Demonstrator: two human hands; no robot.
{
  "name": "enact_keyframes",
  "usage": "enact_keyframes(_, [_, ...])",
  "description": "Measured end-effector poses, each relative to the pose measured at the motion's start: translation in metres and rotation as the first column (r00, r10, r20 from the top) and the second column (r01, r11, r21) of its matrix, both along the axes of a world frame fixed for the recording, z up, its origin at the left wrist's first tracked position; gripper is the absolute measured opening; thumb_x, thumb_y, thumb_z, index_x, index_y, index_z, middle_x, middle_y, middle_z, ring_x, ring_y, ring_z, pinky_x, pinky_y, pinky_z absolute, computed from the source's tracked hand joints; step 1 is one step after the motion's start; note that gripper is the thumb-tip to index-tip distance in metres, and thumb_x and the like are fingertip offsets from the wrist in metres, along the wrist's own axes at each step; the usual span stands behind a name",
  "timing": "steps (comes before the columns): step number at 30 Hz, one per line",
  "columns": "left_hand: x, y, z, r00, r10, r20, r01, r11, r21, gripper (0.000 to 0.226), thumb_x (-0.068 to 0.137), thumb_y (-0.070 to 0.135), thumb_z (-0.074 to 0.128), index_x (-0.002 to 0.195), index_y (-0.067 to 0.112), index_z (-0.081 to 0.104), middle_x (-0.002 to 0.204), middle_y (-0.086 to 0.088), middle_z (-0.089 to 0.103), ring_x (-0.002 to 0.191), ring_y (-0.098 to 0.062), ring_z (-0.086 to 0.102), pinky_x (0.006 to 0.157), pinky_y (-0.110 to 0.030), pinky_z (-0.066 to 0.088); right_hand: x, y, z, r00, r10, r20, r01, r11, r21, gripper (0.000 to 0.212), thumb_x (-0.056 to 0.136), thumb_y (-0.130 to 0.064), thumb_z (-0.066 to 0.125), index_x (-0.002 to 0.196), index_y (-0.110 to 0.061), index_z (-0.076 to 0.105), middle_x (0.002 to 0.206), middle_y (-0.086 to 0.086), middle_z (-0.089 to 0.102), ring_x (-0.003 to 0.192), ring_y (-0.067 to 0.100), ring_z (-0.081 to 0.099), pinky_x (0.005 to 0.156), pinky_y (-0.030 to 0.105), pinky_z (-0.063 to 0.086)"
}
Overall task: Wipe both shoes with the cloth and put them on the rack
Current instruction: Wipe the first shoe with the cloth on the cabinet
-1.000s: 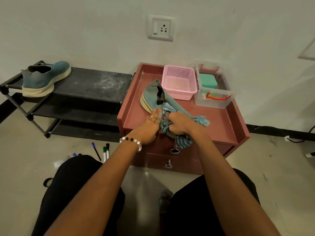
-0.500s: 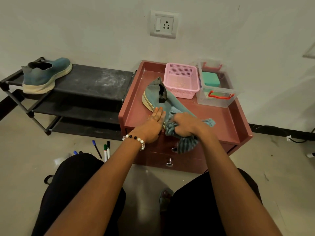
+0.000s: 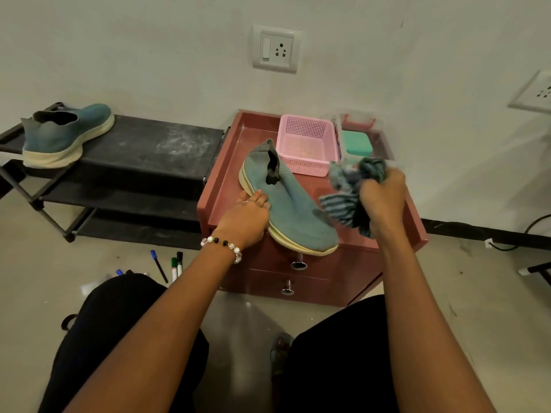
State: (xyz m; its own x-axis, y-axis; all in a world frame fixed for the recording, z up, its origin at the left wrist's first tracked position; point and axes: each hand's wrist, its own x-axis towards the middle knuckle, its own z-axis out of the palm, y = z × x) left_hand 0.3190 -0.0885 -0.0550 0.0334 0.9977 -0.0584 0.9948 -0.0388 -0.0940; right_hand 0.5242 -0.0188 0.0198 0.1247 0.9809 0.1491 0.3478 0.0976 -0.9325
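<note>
Presently, item one: first shoe [image 3: 67,135], upper left of frame, standing on the top shelf of the rack [image 3: 155,147]; presumably done. Item two: second shoe [image 3: 287,198], centre frame, lying on the red cabinet [image 3: 226,162], toe overhanging the front edge; not yet racked. Left hand [image 3: 246,217], fingers flat, presses its near side. Right hand [image 3: 383,195], right of centre, grips the bunched striped cloth [image 3: 347,192], clear of the shoe. Change: half a second ago the cloth was rubbing the toe; it has since lifted away rightward. Remaining: transfer to rack.
</note>
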Motion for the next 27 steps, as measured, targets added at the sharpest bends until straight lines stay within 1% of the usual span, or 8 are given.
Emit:
enact_keyframes(4, [-0.007,-0.002,0.007,0.998,0.043,-0.034,-0.044,0.999,-0.03,0.056,0.095,0.009,0.043,0.148,0.005,0.026,0.156,-0.011,0.021,0.147,-0.023,0.013,0.117,-0.048,0.007,-0.019,-0.019,-0.006,0.7,0.606,0.377,-0.513,0.795,-0.324,0.025,0.08,0.003,0.055,0.098,-0.01,0.069,0.09,0.003,0.067,0.087,0.019,0.061,0.07,0.03,0.046])
enact_keyframes(7, [-0.015,-0.003,0.01,0.996,0.082,-0.03,-0.084,0.994,-0.067,0.06,0.093,0.0,0.04,0.149,0.003,0.02,0.157,-0.012,0.017,0.147,-0.024,0.01,0.117,-0.049,0.007,-0.045,-0.038,-0.015,0.49,0.667,0.561,-0.641,0.712,-0.286,0.031,0.08,0.002,0.054,0.106,-0.008,0.068,0.093,0.002,0.064,0.089,0.019,0.057,0.068,0.018,0.036])
enact_keyframes(11, [-0.022,-0.005,0.016,0.998,0.062,-0.003,-0.062,0.995,-0.072,0.057,0.093,0.001,0.04,0.147,0.001,0.022,0.155,-0.015,0.019,0.146,-0.027,0.014,0.116,-0.048,0.012,-0.052,-0.037,-0.023,0.588,0.644,0.489,-0.615,0.749,-0.247,0.021,0.079,0.002,0.056,0.088,-0.012,0.069,0.077,-0.001,0.066,0.074,0.013,0.061,0.062,0.02,0.039])
enact_keyframes(15, [-0.017,-0.007,0.02,0.996,-0.082,0.031,0.085,0.99,-0.109,0.048,0.097,0.012,0.042,0.143,0.004,0.032,0.149,-0.015,0.031,0.137,-0.028,0.029,0.108,-0.039,0.026,-0.05,-0.032,-0.017,0.962,0.261,0.079,-0.249,0.959,-0.133,0.028,0.077,0.006,0.047,0.064,-0.015,0.06,0.062,-0.001,0.058,0.06,0.01,0.055,0.056,0.027,0.042])
enact_keyframes(19, [-0.015,-0.009,0.013,0.998,-0.053,0.038,0.059,0.983,-0.174,0.05,0.102,0.024,0.037,0.146,0.003,0.027,0.155,-0.015,0.023,0.142,-0.027,0.023,0.11,-0.04,0.026,-0.043,-0.038,0.005,0.962,0.266,-0.06,-0.259,0.96,0.106,0.027,0.083,0.005,0.054,0.076,-0.02,0.062,0.07,-0.009,0.061,0.067,0.007,0.058,0.056,0.019,0.047])
enact_keyframes(21, [-0.015,-0.009,0.012,0.998,-0.034,0.053,0.043,0.984,-0.173,0.046,0.101,0.023,0.038,0.142,0.003,0.033,0.155,-0.014,0.023,0.143,-0.025,0.02,0.109,-0.041,0.025,-0.043,-0.049,0.001,0.809,0.559,0.182,-0.565,0.825,-0.019,0.033,0.082,0.008,0.056,0.102,-0.016,0.066,0.088,-0.008,0.065,0.086,0.01,0.061,0.069,0.015,0.051])
enact_keyframes(24, [-0.015,-0.009,0.012,0.996,-0.005,0.085,0.022,0.98,-0.196,0.045,0.1,0.019,0.04,0.141,0.003,0.036,0.157,-0.013,0.018,0.146,-0.024,0.014,0.112,-0.045,0.02,-0.048,-0.057,-0.025,0.19,0.687,0.701,-0.679,0.608,-0.412,0.049,0.079,0.001,0.055,0.125,-0.014,0.057,0.123,0.009,0.058,0.121,0.027,0.049,0.102,0.037,0.04])
enact_keyframes(27, [-0.016,-0.009,0.011,0.995,0.005,0.097,0.015,0.978,-0.207,0.052,0.101,0.018,0.038,0.149,0.005,0.022,0.16,-0.011,0.009,0.147,-0.023,0.008,0.115,-0.048,0.014,-0.047,-0.054,-0.025,0.127,0.652,0.747,-0.601,0.65,-0.465,0.027,0.075,-0.005,0.049,0.1,-0.007,0.059,0.099,0.014,0.057,0.1,0.034,0.055,0.081,0.037,0.049])
